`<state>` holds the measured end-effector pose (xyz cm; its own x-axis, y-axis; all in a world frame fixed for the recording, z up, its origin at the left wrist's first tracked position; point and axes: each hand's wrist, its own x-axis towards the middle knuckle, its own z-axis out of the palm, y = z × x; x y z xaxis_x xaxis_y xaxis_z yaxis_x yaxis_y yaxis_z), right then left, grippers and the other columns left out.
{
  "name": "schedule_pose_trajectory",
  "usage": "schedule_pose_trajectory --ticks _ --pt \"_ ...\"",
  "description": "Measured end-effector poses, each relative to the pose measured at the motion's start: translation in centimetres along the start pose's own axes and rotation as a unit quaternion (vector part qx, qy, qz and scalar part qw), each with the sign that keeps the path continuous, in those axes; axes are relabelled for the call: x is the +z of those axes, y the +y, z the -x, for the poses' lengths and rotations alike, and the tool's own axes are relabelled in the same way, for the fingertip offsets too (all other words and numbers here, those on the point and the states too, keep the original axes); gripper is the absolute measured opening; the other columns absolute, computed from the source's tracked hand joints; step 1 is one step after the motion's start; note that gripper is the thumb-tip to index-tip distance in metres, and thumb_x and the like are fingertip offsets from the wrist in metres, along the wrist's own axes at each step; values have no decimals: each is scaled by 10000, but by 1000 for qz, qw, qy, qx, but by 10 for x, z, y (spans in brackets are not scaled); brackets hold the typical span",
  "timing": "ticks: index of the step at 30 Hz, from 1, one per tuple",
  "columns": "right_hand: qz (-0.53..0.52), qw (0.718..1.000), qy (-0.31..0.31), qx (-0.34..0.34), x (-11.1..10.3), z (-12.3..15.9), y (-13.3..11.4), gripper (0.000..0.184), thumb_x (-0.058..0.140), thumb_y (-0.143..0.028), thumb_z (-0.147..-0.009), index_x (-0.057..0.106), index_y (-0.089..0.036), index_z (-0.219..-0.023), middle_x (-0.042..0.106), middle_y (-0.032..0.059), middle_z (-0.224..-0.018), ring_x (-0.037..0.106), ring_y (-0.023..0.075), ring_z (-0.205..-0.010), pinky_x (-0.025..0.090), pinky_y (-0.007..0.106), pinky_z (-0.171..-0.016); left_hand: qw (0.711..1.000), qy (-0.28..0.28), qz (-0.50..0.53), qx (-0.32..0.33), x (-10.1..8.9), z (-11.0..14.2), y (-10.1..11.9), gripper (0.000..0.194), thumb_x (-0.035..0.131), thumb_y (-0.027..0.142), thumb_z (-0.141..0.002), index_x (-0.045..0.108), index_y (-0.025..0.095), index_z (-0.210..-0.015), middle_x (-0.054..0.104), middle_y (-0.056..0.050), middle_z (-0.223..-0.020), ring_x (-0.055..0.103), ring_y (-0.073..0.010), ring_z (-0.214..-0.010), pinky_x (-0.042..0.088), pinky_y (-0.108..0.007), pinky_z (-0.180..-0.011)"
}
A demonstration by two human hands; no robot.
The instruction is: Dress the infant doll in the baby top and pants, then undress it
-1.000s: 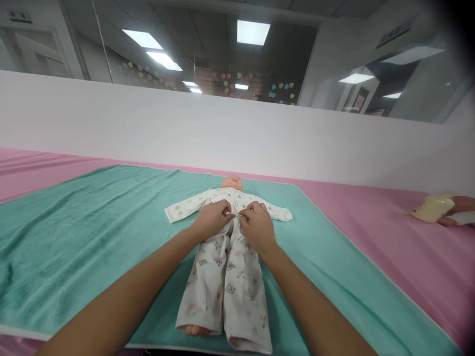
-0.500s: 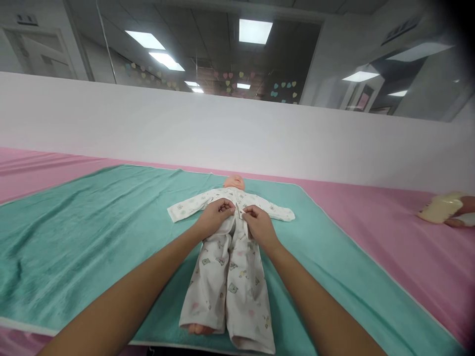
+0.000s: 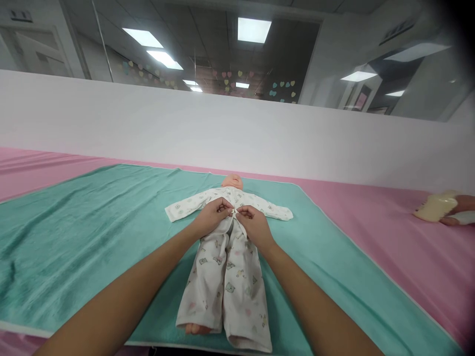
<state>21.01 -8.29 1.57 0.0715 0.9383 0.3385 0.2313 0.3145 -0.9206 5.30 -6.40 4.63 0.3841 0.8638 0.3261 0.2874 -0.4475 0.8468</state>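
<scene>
Shirt (image 3: 189, 205) looks light, limp; best held by front edges (image 3: 234, 212). Our left hand (image 3: 213, 216), right hand (image 3: 257, 226) pinch there, fingertips together, twelve o'clock of trousers (image 3: 245, 289).

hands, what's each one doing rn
Left hand: fingers closed, pinching the doll's white top at the front.
Right hand: fingers closed, pinching the top's front just opposite.
</scene>
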Motion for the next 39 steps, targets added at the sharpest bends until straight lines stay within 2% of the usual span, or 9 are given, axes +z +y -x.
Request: schedule_pose_trajectory --ticks 8,12,17,22,26,31,33,37,39 --pt "31 999 10 -8 2 2 0 207 553 -333 -716 633 -194 -847 618 2 -730 533 133 -654 418 248 -610 999 -31 -21 15 -2 2 -4 179 473 347 -812 558 192 -840 587 6 -747 536 -140 -718 418 -254 -646" --pt "38 999 7 -17 2 5 -1 210 542 -347 -737 637 -208 -863 634 0 -734 548 136 -658 424 254 -619 999 -23 -25 18 -2 2 -4 162 469 337 -812 538 194 -839 569 14 -736 525 -136 -707 411 -253 -648" --pt "57 998 1 -34 4 9 -4 207 523 -333 -748 638 -215 -872 638 -5 -731 553 135 -653 427 249 -613 999 -44 -2 17 1 1 -6 189 428 340 -831 490 194 -935 531 19 -717 519 -135 -704 408 -256 -652" --pt "95 994 9 -48 8 11 -7 194 502 -316 -747 645 -227 -844 628 -16 -717 543 132 -645 420 242 -594 997 -8 -65 28 5 -1 -10 250 470 359 -803 481 203 -998 495 36 -688 487 -133 -668 382 -251 -627" --pt "116 992 6 -52 7 12 -8 242 441 -272 -752 665 -231 -834 610 -20 -647 514 131 -580 402 241 -551 993 9 -122 4 9 -1 -7 247 450 331 -797 487 209 -1008 483 42 -655 487 -138 -636 363 -245 -588" --pt "51 999 -19 1 4 6 -3 302 412 -246 -731 678 -212 -872 606 -12 -602 542 136 -556 418 239 -528 981 35 -192 -15 15 -2 -4 228 486 252 -743 507 226 -968 511 38 -648 513 -151 -643 338 -240 -560" --pt "62 998 -13 0 4 4 -1 292 431 -238 -708 675 -212 -866 624 -6 -649 541 132 -558 421 239 -534 973 55 -222 -13 18 -2 -5 229 490 220 -725 509 234 -952 542 37 -658 526 -157 -649 329 -243 -561" --pt "127 990 13 -61 3 0 1 237 477 -231 -666 660 -221 -816 638 9 -895 508 110 -582 421 245 -567 959 72 -275 7 22 1 -6 244 475 180 -714 504 243 -948 565 37 -642 536 -174 -637 313 -254 -558" --pt "139 988 10 -70 2 0 0 229 483 -234 -659 652 -221 -814 632 5 -906 498 108 -581 421 250 -580 952 72 -297 13 22 3 -4 256 462 169 -720 504 241 -963 570 31 -633 542 -185 -634 314 -261 -566"
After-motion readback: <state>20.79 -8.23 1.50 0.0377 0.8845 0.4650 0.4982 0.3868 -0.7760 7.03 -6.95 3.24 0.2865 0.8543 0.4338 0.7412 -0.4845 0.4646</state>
